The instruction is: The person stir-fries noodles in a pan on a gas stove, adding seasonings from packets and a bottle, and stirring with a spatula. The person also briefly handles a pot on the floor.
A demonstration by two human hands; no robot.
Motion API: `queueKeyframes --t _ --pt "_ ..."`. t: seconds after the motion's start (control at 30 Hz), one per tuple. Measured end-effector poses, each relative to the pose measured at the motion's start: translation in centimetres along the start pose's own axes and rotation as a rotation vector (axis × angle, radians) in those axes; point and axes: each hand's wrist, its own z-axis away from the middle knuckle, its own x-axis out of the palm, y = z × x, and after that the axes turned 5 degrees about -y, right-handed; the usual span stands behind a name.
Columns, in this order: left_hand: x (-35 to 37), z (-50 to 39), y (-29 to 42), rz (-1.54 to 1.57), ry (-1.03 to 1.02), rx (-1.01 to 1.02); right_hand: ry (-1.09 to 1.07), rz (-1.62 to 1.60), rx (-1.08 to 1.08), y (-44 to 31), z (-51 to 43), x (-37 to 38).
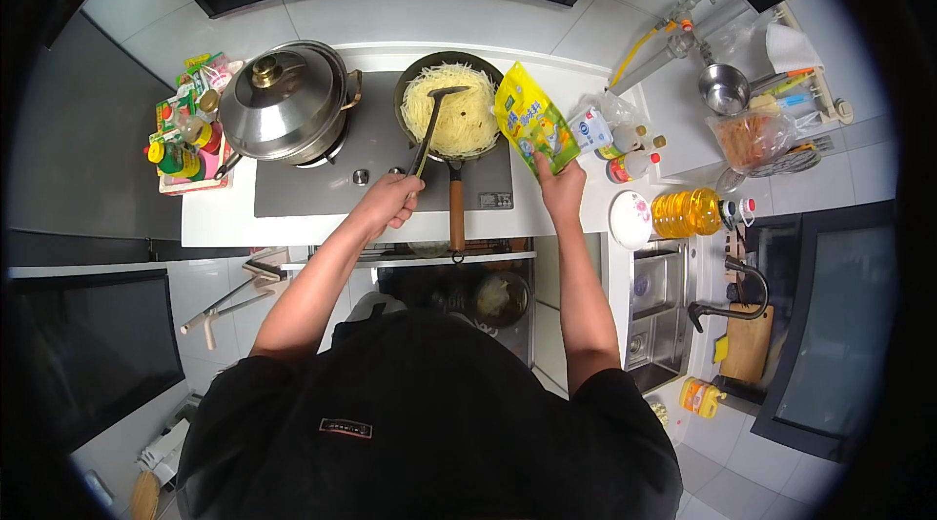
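A frying pan (456, 201) with a wooden handle stands on the right side of the gas hob, filled with pale shredded food (468, 126), perhaps potato. My left hand (386, 203) grips the handle of a black spatula (433, 126), whose head rests on the shreds. In my right hand (562, 190) is a yellow-green seasoning pouch (538, 117), tilted, with its upper left edge beside the pan's right rim. Whether anything is coming out of the pouch, I cannot tell.
A large lidded steel pot (282, 106) occupies the left burner, beside a basket of condiments (192, 185). Right of the pan are sauce bottles (631, 167), a white plate (630, 220) and a big oil bottle (684, 212). The sink (655, 286) lies at right.
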Motion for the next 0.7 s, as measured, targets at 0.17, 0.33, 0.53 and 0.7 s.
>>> queueKeyframes --t 0.17,0.33,0.53,0.7 --pt "-1.5 -2.2 -1.7 -0.211 0.056 0.049 0.007 -0.174 0.104 0.5 -0.2 0.1" --pt "-3.6 -4.8 -3.6 -0.476 0.100 0.087 0.053 -0.695 0.233 1.6 0.2 1.2" --pt "-5.8 -8.0 -6.3 -0.769 0.218 0.232 0.068 -1.383 0.424 2.9 1.4 4.4" --pt "-6.3 -8.6 -6.5 -0.665 0.183 0.125 0.054 -1.609 0.430 3.1 2.8 5.7"
